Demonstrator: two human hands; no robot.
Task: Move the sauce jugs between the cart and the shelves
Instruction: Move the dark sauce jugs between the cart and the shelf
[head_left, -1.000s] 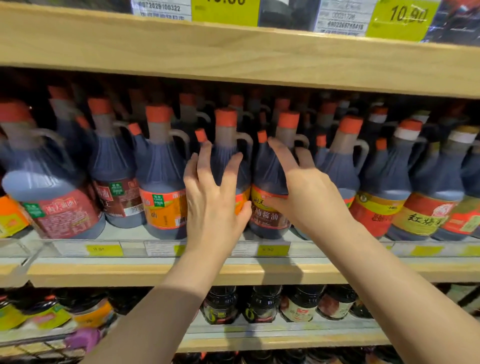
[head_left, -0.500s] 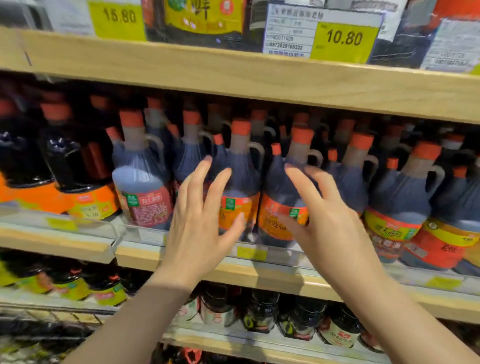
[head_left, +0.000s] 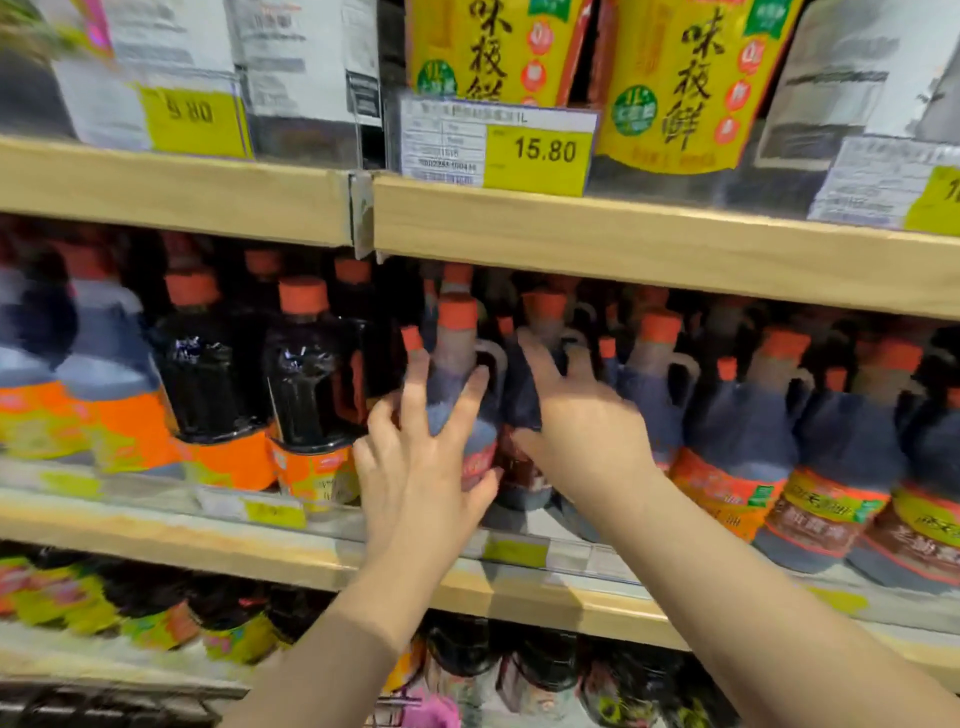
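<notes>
Sauce jugs with orange caps and side handles stand in a packed row on the middle shelf (head_left: 260, 545). My left hand (head_left: 415, 478) lies with spread fingers on the front of the leftmost jug (head_left: 457, 332), thumb against its red label. Just to the right, my right hand (head_left: 587, 431) reaches with straight fingers onto the neighbouring jug (head_left: 519, 483), up near its neck. Neither hand is wrapped round a handle. Motion blurs the picture. No cart is in view.
Dark bottles with orange labels (head_left: 306, 384) stand directly left of the jugs. More jugs (head_left: 737, 431) fill the shelf to the right. The upper shelf board (head_left: 623, 244) hangs low over the caps, carrying yellow pouches (head_left: 675, 78). Smaller bottles (head_left: 462, 654) sit on the shelf below.
Both hands moved left along the row and forward, from hovering with spread fingers to resting on two jugs. The view swung left and upward.
</notes>
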